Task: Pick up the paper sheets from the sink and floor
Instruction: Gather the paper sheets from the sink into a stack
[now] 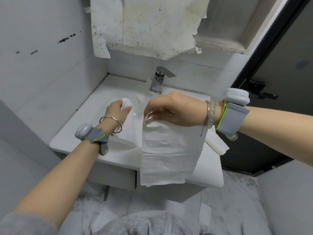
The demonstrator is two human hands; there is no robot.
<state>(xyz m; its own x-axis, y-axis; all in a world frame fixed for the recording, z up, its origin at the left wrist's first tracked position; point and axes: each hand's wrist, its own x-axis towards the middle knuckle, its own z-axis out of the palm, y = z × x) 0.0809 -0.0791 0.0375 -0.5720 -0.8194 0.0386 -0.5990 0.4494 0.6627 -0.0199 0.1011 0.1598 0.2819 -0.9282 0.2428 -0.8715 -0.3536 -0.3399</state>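
Two-handed over the sink [67, 141]: pinching a crumpled wad [126, 102] with left hand [116, 111], dangling a long sheet [169, 153] from right hand [174, 111].

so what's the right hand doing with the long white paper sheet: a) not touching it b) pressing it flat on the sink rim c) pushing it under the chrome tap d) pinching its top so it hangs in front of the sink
D: the right hand pinches the top of the long white paper sheet, which hangs down past the front of the white ceramic sink.
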